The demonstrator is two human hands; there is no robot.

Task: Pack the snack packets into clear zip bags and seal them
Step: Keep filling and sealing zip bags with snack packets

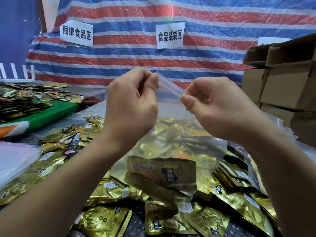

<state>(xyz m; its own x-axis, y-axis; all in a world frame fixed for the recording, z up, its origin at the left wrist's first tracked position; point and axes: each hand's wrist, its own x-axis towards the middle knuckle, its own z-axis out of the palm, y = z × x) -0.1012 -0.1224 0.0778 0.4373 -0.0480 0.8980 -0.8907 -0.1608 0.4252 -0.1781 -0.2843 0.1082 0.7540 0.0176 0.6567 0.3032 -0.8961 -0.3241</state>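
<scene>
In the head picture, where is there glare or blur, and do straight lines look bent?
Head view: light shines off the gold snack packets and off the clear zip bag pinched by the left hand and right hand; packets inside it look hazy; the cardboard boxes lean near the wide-angle edge.

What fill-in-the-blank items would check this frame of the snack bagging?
1. Both hands, left and right, pinch the top strip of a clear ____.
2. The loose snack packets on the table are mostly ____ in colour.
3. Brown ____ boxes are stacked at the right.

Missing words: zip bag; gold; cardboard
</scene>
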